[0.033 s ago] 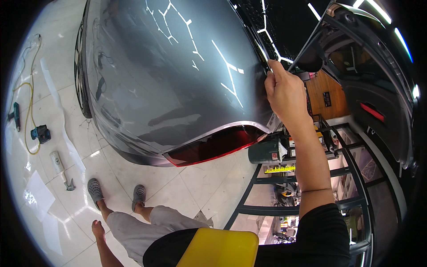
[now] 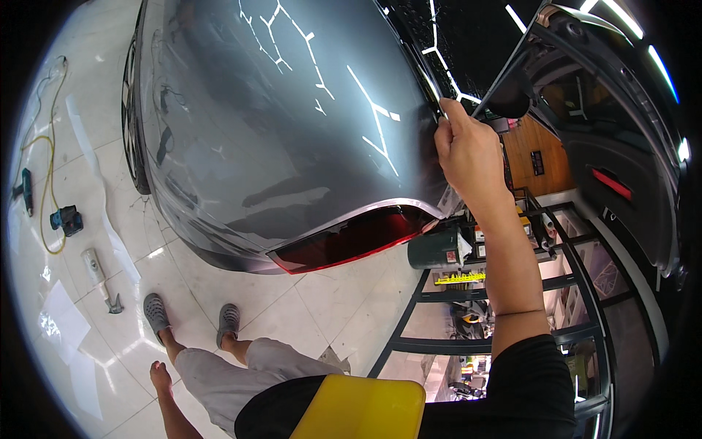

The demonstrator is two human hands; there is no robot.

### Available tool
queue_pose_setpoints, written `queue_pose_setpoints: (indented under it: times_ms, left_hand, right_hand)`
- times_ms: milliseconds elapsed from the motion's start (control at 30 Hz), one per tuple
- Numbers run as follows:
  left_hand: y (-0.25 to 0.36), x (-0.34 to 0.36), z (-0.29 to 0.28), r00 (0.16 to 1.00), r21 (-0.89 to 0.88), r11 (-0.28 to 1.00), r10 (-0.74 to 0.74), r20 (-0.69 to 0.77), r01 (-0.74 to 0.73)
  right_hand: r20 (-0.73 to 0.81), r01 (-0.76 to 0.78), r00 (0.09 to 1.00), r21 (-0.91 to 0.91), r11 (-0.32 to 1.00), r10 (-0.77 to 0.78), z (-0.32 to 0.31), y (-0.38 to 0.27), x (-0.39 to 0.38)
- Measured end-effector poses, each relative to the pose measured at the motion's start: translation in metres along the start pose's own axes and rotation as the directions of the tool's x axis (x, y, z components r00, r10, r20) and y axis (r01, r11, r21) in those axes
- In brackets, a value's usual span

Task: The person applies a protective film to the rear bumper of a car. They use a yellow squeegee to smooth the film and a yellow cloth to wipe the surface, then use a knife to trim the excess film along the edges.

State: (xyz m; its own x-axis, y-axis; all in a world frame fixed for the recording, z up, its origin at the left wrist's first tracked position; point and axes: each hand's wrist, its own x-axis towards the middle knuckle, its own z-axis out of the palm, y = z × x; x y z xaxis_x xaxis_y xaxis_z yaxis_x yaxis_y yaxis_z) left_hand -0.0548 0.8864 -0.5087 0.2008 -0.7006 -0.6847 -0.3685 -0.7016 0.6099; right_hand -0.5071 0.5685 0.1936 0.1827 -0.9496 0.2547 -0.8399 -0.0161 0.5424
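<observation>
My right hand [image 2: 468,150] is raised to the rear edge of a glossy grey car body panel [image 2: 292,146], just above the red tail light [image 2: 351,238]. Its fingers are pinched shut on the panel's edge, where a thin clear film seems to hang below the wrist. A thin dark strut runs from the fingertips up to the open boot lid [image 2: 614,110]. My left hand [image 2: 157,373] hangs low at the lower left, small in view, and its fingers are unclear. A flat yellow object [image 2: 358,410] sits against my chest.
A black metal rack [image 2: 578,307] with a green can and small items stands to the right. On the tiled floor at left lie a yellow cable [image 2: 50,183], a blue power tool [image 2: 66,218], a scraper-like tool [image 2: 99,267] and film scraps. My sandalled feet [image 2: 190,314] stand beside the bumper.
</observation>
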Motion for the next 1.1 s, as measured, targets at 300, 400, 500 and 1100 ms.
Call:
queue_pose_setpoints:
  times_ms: [300,400,500,1100]
  left_hand:
    - [0.014,-0.016,0.016,0.993,-0.015,0.997,-0.074,0.094,0.075]
    - [-0.007,-0.012,0.029,0.997,-0.047,0.997,-0.056,0.045,0.058]
    - [-0.011,-0.007,0.026,0.991,0.03,0.998,-0.055,0.125,0.052]
    - [0.003,-0.01,0.035,0.991,0.04,0.997,0.057,0.125,-0.062]
  right_hand:
    - [0.027,0.016,1.0,0.003,1.0,-0.016,-0.001,0.006,-0.01]
    - [-0.005,0.031,1.0,0.018,0.999,-0.031,0.0,0.009,-0.014]
    - [-0.01,0.03,0.999,0.021,0.999,-0.03,0.0,0.009,-0.021]
    - [0.002,-0.011,1.0,0.062,0.998,0.011,-0.005,0.023,-0.06]
